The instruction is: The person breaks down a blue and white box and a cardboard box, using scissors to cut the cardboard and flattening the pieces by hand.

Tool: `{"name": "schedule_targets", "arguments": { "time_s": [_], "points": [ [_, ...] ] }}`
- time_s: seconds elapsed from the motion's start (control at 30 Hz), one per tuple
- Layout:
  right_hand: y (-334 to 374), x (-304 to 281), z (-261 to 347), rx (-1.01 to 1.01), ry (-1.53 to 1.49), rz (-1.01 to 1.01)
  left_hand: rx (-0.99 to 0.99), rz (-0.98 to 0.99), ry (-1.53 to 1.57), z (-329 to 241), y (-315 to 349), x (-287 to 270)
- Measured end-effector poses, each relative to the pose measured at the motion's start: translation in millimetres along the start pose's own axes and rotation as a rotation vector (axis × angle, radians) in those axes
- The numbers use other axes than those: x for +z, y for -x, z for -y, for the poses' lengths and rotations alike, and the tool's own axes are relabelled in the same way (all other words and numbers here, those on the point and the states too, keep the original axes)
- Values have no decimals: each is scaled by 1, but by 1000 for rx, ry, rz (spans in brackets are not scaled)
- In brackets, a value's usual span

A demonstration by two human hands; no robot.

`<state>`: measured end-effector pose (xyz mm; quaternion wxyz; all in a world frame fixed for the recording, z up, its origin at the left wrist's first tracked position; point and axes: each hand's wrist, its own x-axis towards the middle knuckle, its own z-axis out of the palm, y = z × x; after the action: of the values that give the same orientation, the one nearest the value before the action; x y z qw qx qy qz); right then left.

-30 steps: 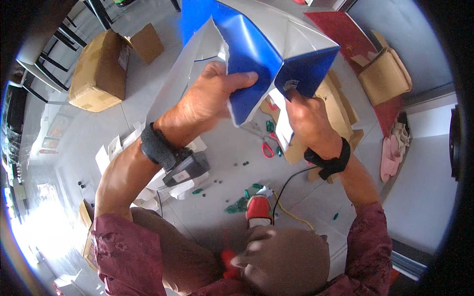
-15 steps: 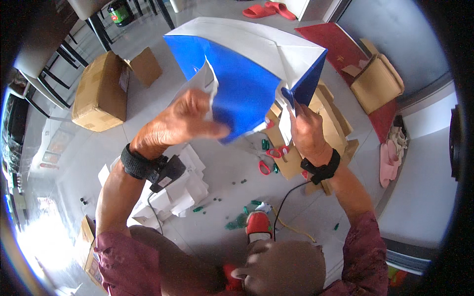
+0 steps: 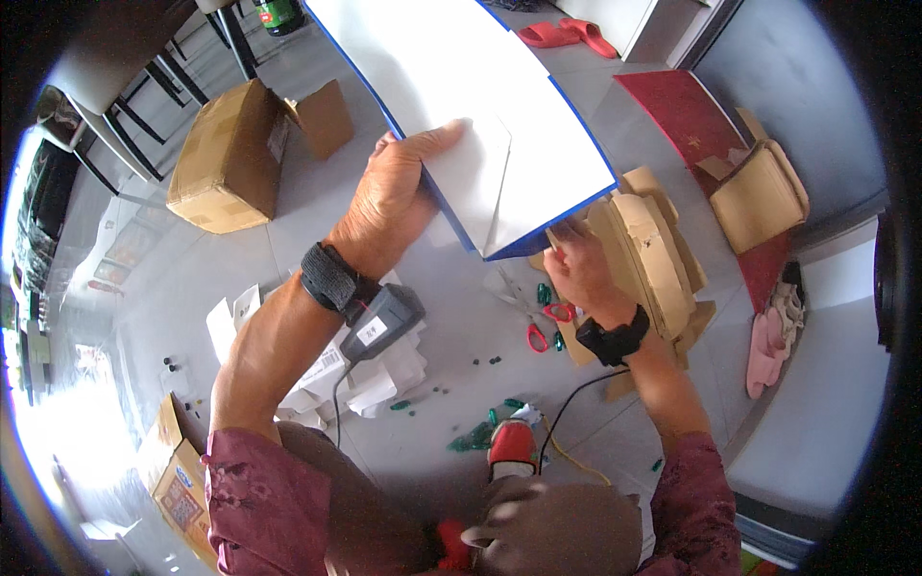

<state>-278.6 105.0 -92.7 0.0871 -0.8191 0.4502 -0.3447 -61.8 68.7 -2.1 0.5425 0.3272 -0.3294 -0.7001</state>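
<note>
A large blue-and-white paper piece, like a bag or box, is held up in front of me, its white face with a folded crease toward me. My left hand grips its left edge, thumb flat on the white face and fingers underneath. Beneath the near right corner, my right hand is closed against the blue edge, its fingertips partly hidden. On the floor below lie red-handled scissors, beside small green pieces.
Opened cardboard lies right of the scissors. A brown carton stands far left, another on the red mat at right. White paper scraps and green bits lie near my red shoe.
The paper piece has turned from showing its blue side to its white face and moved up. My left hand has shifted to its edge, thumb now on top.
</note>
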Motion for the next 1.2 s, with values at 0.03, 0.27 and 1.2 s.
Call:
{"name": "schedule_targets", "arguments": {
  "time_s": [0.03,0.27,1.2],
  "points": [
    [-2,-6,12,6,-50,-52,22,-21,-6,0,0,-7],
    [-35,-74,33,270,-309,-345,60,-31,-61,8,-1,-10],
    [-33,-38,59,305,-545,-106,-296,200,-80,38,9,-11]
  ]
}}
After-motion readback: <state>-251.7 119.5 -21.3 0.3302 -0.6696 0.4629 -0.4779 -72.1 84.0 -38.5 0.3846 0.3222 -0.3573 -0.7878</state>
